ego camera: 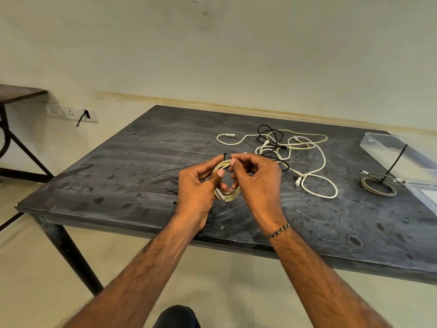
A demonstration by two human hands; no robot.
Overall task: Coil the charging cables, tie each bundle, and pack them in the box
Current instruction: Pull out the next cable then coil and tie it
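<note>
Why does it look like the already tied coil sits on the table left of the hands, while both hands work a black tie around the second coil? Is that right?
Not quite. The head view shows the tied coil on the table to the right of the hands, beside the box. The left hand and right hand do work a black tie around the second coil.

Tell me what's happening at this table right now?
A person holds a coiled cream cable in both hands, the left hand gripping the coil while the right hand works a black tie at its top. One tied bundle lies beside the clear box. A tangle of loose cables waits on the table.
</note>
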